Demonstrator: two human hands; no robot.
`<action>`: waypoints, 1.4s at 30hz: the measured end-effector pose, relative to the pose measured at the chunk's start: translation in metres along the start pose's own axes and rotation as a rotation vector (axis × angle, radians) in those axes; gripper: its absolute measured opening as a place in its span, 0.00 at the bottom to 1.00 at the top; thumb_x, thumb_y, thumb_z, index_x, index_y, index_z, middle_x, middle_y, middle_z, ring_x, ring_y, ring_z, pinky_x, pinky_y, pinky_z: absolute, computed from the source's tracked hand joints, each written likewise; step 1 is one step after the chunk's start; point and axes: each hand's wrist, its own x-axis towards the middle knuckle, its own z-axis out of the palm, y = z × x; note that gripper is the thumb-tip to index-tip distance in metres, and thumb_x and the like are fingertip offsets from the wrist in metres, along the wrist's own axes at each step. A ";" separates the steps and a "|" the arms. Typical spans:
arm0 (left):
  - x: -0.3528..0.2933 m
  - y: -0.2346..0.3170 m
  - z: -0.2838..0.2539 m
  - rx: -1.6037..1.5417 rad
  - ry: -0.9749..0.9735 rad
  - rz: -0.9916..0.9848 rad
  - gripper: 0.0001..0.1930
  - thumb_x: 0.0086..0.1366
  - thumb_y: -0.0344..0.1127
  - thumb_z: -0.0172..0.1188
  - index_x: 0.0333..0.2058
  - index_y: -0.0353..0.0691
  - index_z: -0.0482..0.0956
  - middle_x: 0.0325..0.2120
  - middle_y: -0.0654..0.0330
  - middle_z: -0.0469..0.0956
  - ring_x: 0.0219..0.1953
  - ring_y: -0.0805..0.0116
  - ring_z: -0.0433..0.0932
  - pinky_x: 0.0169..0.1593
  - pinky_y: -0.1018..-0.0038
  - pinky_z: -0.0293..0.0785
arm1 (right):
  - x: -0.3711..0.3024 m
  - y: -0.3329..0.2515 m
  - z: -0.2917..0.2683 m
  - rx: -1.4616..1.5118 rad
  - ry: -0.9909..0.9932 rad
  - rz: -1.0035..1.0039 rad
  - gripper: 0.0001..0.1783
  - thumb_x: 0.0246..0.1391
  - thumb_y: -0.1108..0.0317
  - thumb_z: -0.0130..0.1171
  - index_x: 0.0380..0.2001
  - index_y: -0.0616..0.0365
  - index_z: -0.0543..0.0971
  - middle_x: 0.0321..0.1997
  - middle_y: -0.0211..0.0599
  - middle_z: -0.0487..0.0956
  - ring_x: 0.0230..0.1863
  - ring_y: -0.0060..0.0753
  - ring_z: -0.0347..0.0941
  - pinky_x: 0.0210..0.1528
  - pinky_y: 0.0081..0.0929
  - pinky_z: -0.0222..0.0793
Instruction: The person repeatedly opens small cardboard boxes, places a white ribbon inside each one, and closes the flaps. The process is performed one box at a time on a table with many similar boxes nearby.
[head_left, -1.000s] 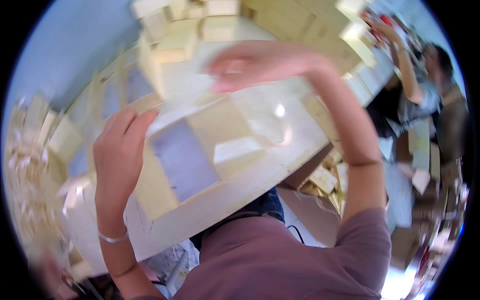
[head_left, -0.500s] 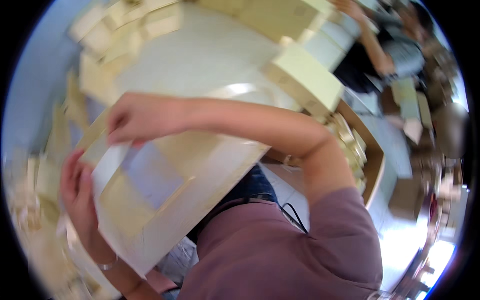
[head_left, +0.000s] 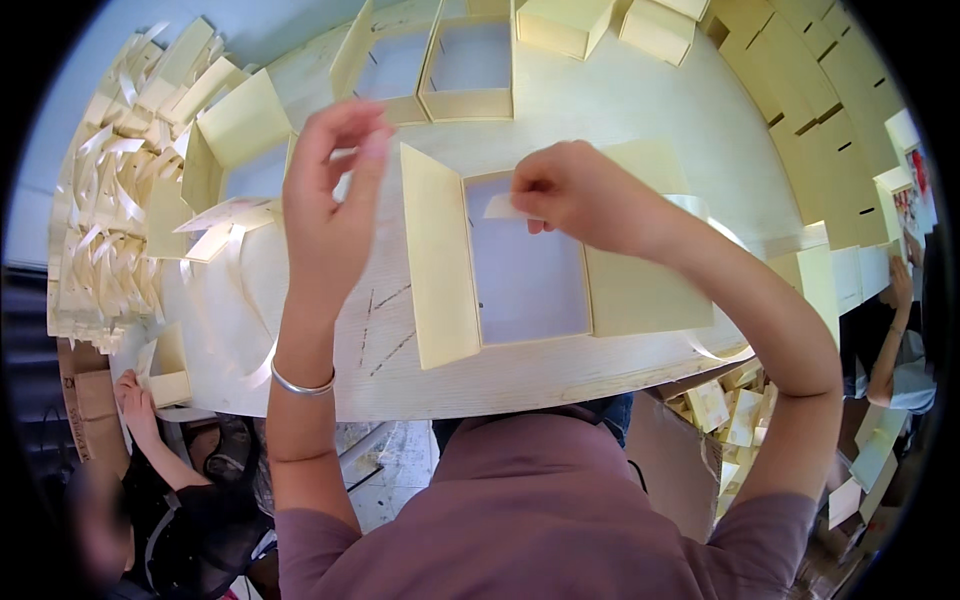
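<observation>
An open cream cardboard box lies on the table before me, its inside pale lilac. One panel stands out on its left, and a wide flap spreads on its right. Over the box's far part, my right hand is closed in a pinch on a small white paper strip. My left hand is raised left of the box, fingers bent but apart from the thumb, with nothing visible in it. A white ribbon loops out beyond the right flap, partly behind my right forearm.
Open boxes stand at the table's far side. Another open box is at left, beside stacked pieces with ribbons. Box stacks line the right. A carton of cream pieces sits below. Co-workers' hands show at both sides.
The view has swung round and become sharper. My hands, close together at a white strip over the box before, are now apart; my right hand still pinches a white piece.
</observation>
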 end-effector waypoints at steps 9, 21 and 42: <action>-0.058 -0.055 0.010 -0.049 -0.362 -0.457 0.09 0.52 0.27 0.56 0.34 0.31 0.71 0.28 0.58 0.75 0.30 0.72 0.72 0.34 0.78 0.69 | 0.025 0.034 0.042 -0.396 0.030 -0.100 0.09 0.47 0.72 0.48 0.19 0.64 0.73 0.24 0.46 0.74 0.30 0.49 0.69 0.33 0.39 0.64; -0.070 -0.072 0.020 -0.269 -0.316 -0.531 0.06 0.54 0.28 0.54 0.26 0.30 0.69 0.20 0.62 0.74 0.23 0.80 0.67 0.26 0.79 0.67 | 0.026 0.038 0.042 -0.311 0.043 -0.093 0.08 0.46 0.71 0.49 0.20 0.63 0.73 0.24 0.48 0.74 0.30 0.49 0.69 0.34 0.39 0.64; -0.059 -0.073 0.005 0.069 -0.282 -0.548 0.05 0.59 0.30 0.50 0.29 0.33 0.69 0.21 0.64 0.74 0.22 0.79 0.71 0.26 0.82 0.68 | -0.030 -0.016 -0.074 0.222 -0.366 0.153 0.29 0.41 0.72 0.51 0.52 0.62 0.63 0.17 0.33 0.75 0.29 0.32 0.75 0.37 0.31 0.69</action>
